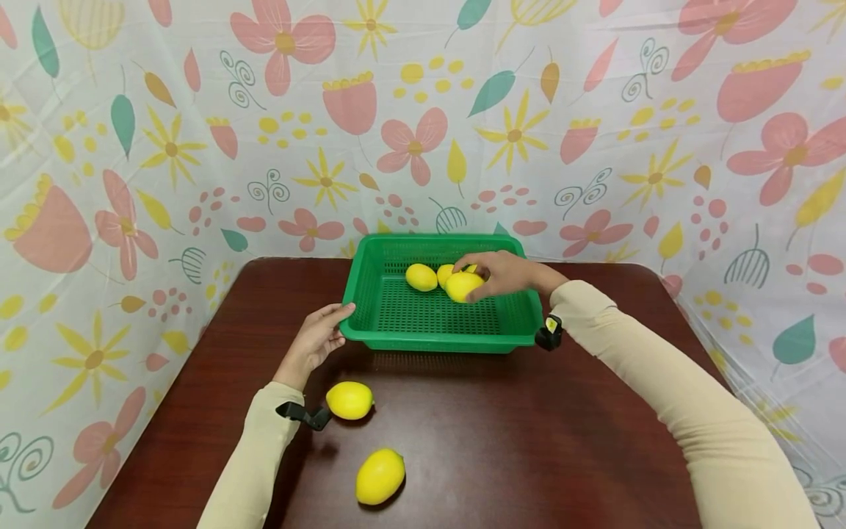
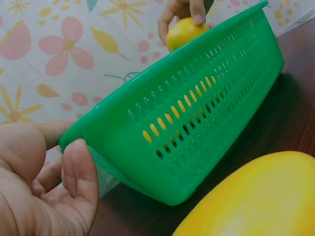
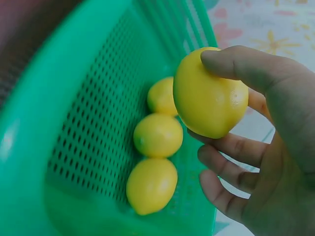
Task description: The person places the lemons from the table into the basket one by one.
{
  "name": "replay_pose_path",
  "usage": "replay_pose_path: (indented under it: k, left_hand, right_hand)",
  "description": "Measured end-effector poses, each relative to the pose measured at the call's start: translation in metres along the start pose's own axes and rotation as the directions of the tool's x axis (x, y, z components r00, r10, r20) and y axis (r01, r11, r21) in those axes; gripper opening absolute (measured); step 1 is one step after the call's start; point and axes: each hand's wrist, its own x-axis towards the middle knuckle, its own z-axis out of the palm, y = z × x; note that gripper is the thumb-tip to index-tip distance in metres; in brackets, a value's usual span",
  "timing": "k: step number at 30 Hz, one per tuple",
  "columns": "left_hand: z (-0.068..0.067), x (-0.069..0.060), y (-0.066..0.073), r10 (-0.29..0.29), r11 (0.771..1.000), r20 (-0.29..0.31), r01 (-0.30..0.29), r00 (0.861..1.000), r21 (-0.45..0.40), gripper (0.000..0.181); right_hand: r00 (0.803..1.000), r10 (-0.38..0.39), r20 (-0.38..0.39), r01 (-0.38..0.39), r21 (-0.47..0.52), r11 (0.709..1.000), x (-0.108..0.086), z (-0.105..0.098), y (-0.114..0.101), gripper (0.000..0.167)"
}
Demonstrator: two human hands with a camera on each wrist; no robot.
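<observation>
The left hand (image 1: pixel 319 336) pinches the rim of the green basket (image 1: pixel 436 340) at its half-past-eight corner. On the table (image 1: pixel 562 441), the far lemon (image 1: pixel 350 400) lies at half past seven from the basket, long axis nine to three; the near lemon (image 1: pixel 380 477), towards seven o'clock, lies along one to seven, green-tinged end at one. Three basket lemons (image 3: pixel 158 135) sit touching, towards twelve. Above them, the held lemon (image 1: pixel 463 288), roughly nine to three, is clamped between the right hand's (image 1: pixel 504 272) thumb and fingers, which cover its three-o'clock end.
</observation>
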Motion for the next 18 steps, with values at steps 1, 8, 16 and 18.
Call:
replay_pose_path:
  k: [1, 8, 16, 18]
  left_hand:
    - [0.0, 0.0, 0.0, 0.001, 1.0, 0.0, -0.001, 1.0, -0.003, 0.055]
    - [0.0, 0.0, 0.0, 0.002, 1.0, -0.003, -0.002, 1.0, -0.008, 0.054]
    - [0.001, 0.001, -0.001, -0.008, 1.0, -0.008, 0.008, 1.0, 0.003, 0.055]
    - [0.001, 0.001, -0.001, -0.009, 1.0, -0.01, 0.009, 1.0, 0.002, 0.055]
  right_hand:
    - [1.0, 0.012, 0.006, -0.012, -0.005, 1.0, 0.002, 0.0, 0.003, 0.059]
    - [0.994, 0.102, 0.048, -0.1, -0.042, 0.994, 0.018, 0.001, 0.019, 0.055]
    - [0.976, 0.207, 0.071, -0.195, -0.145, 0.97, 0.033, 0.007, 0.029, 0.059]
    - [0.971, 0.226, 0.074, -0.211, -0.17, 0.963, 0.036, 0.008, 0.03, 0.06]
